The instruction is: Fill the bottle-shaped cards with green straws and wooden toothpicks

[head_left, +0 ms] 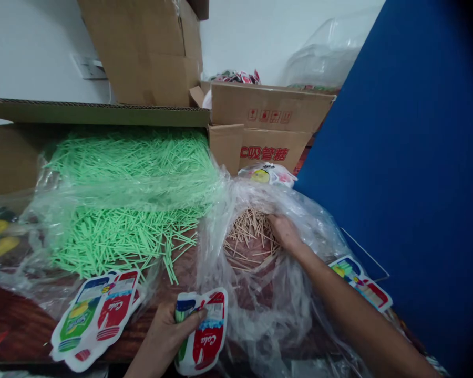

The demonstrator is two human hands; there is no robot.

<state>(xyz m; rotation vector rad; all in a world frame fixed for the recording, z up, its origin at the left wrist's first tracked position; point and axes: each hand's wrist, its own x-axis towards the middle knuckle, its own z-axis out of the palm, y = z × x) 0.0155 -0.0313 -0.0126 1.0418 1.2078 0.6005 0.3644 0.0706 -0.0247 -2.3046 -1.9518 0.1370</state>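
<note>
My left hand is closed on a bottle-shaped cola pouch near the front edge of the table. Inside an opened clear plastic bag, my right hand reaches to the right side of a pile of thin tan sticks; its fingertips are hidden among them, so what they hold cannot be made out. A large heap of light green sticks spills from a clear bag at the left. More printed pouches lie stacked in front of that heap.
An open cardboard box surrounds the green heap's back. Another box with red print stands behind the tan sticks. Further pouches lie under my right forearm's far side, beside a blue panel. A white printed bag sits behind.
</note>
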